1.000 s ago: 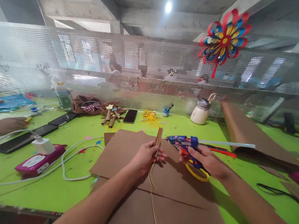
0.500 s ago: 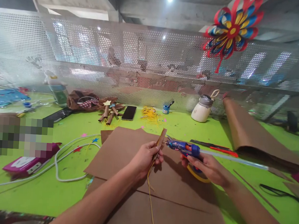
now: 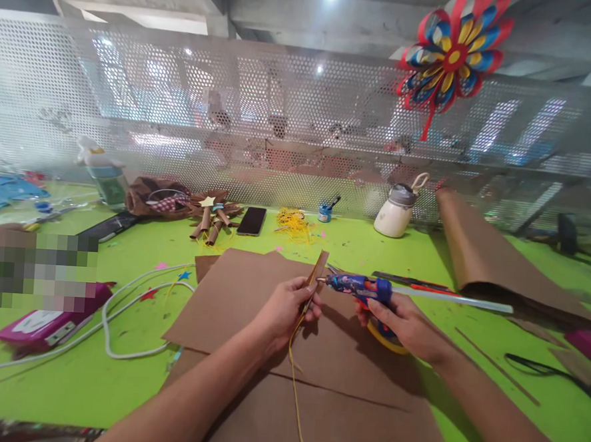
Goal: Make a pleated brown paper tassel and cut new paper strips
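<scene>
My left hand [image 3: 290, 305] is closed on a narrow strip of brown paper [image 3: 319, 266], held upright at a slant. A yellow string [image 3: 295, 374] hangs from the strip down toward me. Wrapped round the handle of a blue glue gun [image 3: 359, 287] is my right hand [image 3: 403, 321]. The gun's nozzle points left and meets or nearly meets the strip; I cannot tell which. A clear glue stick [image 3: 455, 299] juts out of its back. Beneath both hands lie large brown paper sheets [image 3: 231, 297]. Part of a yellow ring-shaped thing [image 3: 393, 344] shows below my right hand.
On the green table [image 3: 129, 397] stand a white bottle [image 3: 394, 217], a blue jar [image 3: 325, 213] and a phone [image 3: 252, 221]. Yellow string [image 3: 294, 222] lies tangled nearby. A purple power strip [image 3: 53, 323] with white cable sits left. Rolled brown paper [image 3: 498, 260] lies right, past a cutter [image 3: 412, 281].
The view has shifted slightly, so everything sits a little further left. Both hands keep their grips, and the glue gun's nozzle stays at the strip.
</scene>
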{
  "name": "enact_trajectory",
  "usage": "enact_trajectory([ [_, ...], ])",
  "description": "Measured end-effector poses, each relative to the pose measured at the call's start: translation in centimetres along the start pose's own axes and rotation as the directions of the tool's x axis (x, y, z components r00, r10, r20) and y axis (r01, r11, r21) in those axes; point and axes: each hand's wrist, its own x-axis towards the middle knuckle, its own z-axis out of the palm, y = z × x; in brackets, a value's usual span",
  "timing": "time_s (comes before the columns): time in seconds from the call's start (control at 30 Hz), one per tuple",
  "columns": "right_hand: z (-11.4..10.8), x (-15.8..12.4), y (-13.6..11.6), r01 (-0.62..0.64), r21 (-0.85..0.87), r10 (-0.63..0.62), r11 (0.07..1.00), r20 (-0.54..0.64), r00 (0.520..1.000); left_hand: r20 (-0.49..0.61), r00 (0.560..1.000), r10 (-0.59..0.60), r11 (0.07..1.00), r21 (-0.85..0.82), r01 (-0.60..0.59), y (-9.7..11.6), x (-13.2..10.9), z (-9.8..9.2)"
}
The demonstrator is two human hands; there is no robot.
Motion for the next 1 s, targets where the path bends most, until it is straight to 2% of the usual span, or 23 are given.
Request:
enact_trajectory([
  [0.57,-0.6,0.16,0.65,0.079,-0.23,-0.101,0.97,-0.086,0.991,-0.012,1.0,-0.025,0.999,0.027,0.025,0.48,-0.52,0.47],
  [0.8,-0.55,0.11,0.73,0.093,-0.259,-0.12,0.961,-0.088,0.989,-0.015,1.0,-0.023,0.999,0.037,0.023,0.43,-0.49,0.4],
  [1.0,-0.44,-0.28,0.26,0.104,-0.333,-0.127,0.937,-0.046,0.991,-0.009,1.0,-0.025,0.999,0.029,0.025,0.47,-0.44,0.33],
])
